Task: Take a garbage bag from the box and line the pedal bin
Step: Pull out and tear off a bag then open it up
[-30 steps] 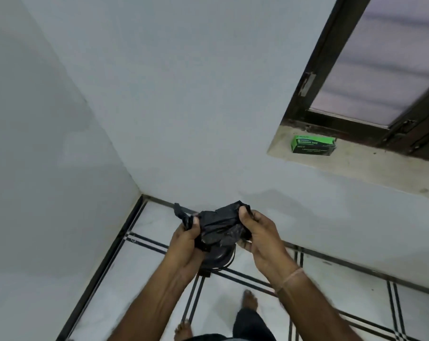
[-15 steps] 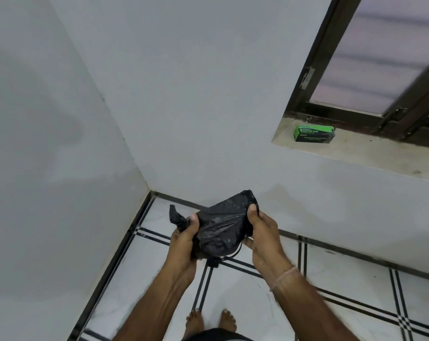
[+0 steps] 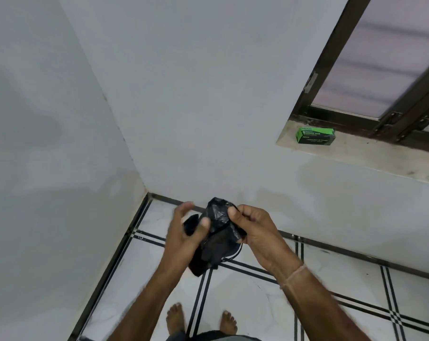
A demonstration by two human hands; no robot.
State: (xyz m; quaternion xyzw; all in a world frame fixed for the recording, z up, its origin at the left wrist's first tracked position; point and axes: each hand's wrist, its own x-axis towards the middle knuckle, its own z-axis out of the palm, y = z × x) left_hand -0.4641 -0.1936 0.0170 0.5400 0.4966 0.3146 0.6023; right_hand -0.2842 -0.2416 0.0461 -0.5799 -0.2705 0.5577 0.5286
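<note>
A crumpled black garbage bag (image 3: 217, 232) is held in front of me between both hands, above the floor near the room's corner. My right hand (image 3: 255, 232) pinches its upper edge with thumb and fingers. My left hand (image 3: 187, 232) grips the bag's left side with the thumb, its fingers partly spread and blurred. The green garbage bag box (image 3: 315, 135) lies on the window sill at the upper right, far from both hands. No pedal bin shows in the view.
White walls meet in a corner (image 3: 144, 188) just ahead. The floor (image 3: 257, 296) is white tile with dark double lines. My bare feet (image 3: 175, 318) stand at the bottom. A dark-framed window (image 3: 381, 70) sits above the stone sill (image 3: 371, 156).
The bag has been bunched narrower and turned more upright between the hands. My left hand's fingers have lifted and spread. The view has tilted, so both feet show.
</note>
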